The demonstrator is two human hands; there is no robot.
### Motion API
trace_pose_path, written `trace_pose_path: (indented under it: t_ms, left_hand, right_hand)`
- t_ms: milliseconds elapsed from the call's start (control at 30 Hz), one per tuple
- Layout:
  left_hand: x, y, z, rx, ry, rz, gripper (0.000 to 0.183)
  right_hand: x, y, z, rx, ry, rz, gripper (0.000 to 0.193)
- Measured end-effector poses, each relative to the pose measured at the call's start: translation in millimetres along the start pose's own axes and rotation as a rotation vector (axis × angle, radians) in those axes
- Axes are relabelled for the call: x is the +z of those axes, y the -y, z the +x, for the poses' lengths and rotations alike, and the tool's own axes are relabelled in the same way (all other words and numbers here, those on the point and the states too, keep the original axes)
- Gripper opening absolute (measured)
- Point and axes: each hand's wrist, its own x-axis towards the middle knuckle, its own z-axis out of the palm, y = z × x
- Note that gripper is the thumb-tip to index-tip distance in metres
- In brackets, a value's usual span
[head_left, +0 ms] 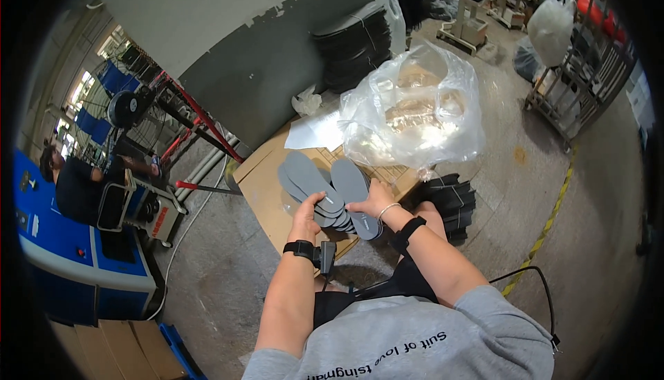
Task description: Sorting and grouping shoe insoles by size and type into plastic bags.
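Observation:
On a cardboard box point(259, 185) in front of me lie grey shoe insoles in two groups. The left group of insoles point(304, 172) is a fanned pile, its layers showing at the near end. My left hand point(305, 219) grips its near left edge, thumb on top and the other fingers mostly hidden. Beside it, the right insoles point(348, 178) lie closely stacked, slightly tilted. My right hand point(377, 200) is closed around their right side, its thumb across the top near the heel end. Both wrists wear black straps, the left one with a small device point(327, 257).
A large clear plastic bag point(415, 114) and a white sheet point(312, 132) lie beyond the insoles. Black bundled material point(451, 204) stands right of the box. Dark stacked sheets point(351, 48) lean by the wall. A person point(79, 186) sits at far left near a blue machine point(52, 214).

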Motion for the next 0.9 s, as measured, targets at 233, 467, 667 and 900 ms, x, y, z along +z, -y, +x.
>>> trace_pose_path:
  t_ms: [233, 467, 667, 900]
  left_hand:
    - [-30.9, -14.5, -11.7, 0.158, 0.138, 0.035, 0.025]
    - [-63.2, -54.9, -65.3, 0.652, 0.028, 0.977, 0.049]
    - [-69.7, -12.9, -42.3, 0.639, -0.286, 1.674, 0.069]
    - [-55.1, 0.9, -54.3, 0.729, -0.195, 1.681, 0.074]
  right_hand:
    - [3.8, -2.5, -2.1, -0.1, -0.01, 0.387, 0.082]
    - [-39.8, 23.9, -16.2, -0.286, -0.272, -0.087, 0.06]
    - [-16.9, 23.0, -13.0, -0.187, -0.085, -0.299, 0.058]
    - [-15.7, 43.9, -27.2, -0.3, -0.29, -0.328, 0.055]
